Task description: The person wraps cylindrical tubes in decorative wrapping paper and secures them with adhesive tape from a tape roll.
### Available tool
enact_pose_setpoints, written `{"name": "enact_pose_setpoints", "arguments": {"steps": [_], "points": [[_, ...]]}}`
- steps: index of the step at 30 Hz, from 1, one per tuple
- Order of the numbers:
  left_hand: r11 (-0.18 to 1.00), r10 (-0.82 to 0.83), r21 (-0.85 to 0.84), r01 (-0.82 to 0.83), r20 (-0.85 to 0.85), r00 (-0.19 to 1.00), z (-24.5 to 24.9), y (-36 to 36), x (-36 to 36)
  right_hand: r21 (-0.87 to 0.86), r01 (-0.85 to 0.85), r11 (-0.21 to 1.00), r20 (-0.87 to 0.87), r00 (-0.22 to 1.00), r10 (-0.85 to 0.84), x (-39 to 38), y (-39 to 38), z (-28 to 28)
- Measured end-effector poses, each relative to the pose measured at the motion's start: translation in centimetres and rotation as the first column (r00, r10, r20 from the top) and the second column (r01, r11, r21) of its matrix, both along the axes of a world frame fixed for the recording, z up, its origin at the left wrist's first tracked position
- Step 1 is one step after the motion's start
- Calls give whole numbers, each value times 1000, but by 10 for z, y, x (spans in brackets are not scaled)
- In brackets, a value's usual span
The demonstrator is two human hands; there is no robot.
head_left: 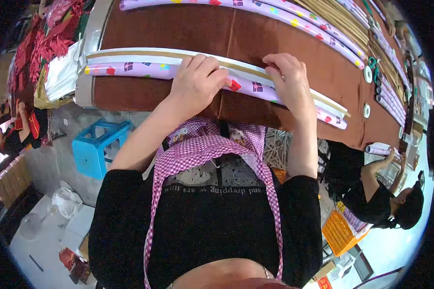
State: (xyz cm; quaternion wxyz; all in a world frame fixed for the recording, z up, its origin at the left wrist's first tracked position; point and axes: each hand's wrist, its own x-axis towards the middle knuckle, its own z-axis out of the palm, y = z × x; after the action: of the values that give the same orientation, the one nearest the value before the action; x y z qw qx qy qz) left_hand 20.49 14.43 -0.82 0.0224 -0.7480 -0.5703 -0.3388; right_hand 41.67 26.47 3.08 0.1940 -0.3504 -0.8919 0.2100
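A long roll of lilac wrapping paper (pixel 135 70), printed with coloured gift shapes, lies across the brown tabletop in front of me. Its white inner side shows along the far edge, with a thin tan stick (pixel 147 53) lying lengthwise on it. My left hand (pixel 197 79) is closed over the middle of the roll, fingers curled at the far edge and thumb on the printed side. Farther right, my right hand (pixel 289 79) bends over the roll, with curved fingers and thumb at the stick and paper edge. Its lower fingers are partly hidden.
Finished-looking lilac rolls (pixel 294 21) and a bundle of thin sticks (pixel 337 21) lie on the far side. Tape rolls (pixel 368 73) and green-handled scissors (pixel 372 62) are at right. A blue stool (pixel 101 147) stands left below the table; a co-worker (pixel 381 192) handles a roll at right.
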Motion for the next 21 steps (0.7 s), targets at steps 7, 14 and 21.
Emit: {"name": "enact_pose_setpoints", "arguments": {"steps": [7, 14, 21], "points": [[1000, -10, -8, 10, -6, 1000, 0, 10, -4, -56, -36, 998, 111, 993, 42, -3, 5, -7], [994, -99, -34, 101, 38, 994, 7, 14, -11, -65, -75, 995, 181, 980, 86, -3, 14, -8], [983, -158, -89, 162, 46, 986, 11, 16, -18, -108, -115, 988, 164, 978, 132, -5, 20, -7]]}}
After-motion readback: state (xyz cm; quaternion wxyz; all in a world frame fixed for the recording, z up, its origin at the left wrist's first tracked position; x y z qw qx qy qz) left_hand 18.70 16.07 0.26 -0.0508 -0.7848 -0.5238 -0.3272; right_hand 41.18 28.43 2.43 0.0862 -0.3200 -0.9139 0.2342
